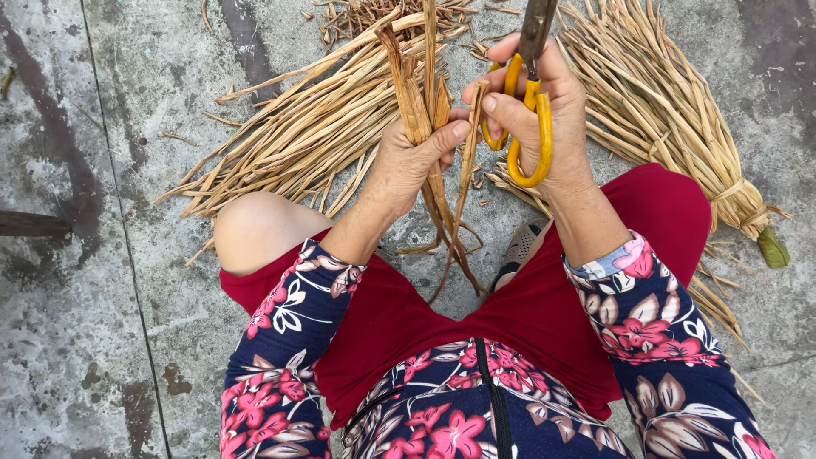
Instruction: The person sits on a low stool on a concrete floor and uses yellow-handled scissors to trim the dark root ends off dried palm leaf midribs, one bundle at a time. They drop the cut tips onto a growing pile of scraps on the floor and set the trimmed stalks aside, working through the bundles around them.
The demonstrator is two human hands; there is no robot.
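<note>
My left hand grips a small bunch of dry straw-coloured stalks, which stand upright through the fist and trail down between my knees. My right hand holds yellow-handled scissors, fingers through the loops, the dark blades pointing up out of the frame. The right fingertips also pinch one thin stalk next to the left thumb. Both hands are close together above my lap.
A loose pile of dry stalks fans out on the concrete floor at the left. A tied bundle lies at the right, its bound end with a green tip. Cut scraps lie near a sandal. A dark wooden piece sits far left.
</note>
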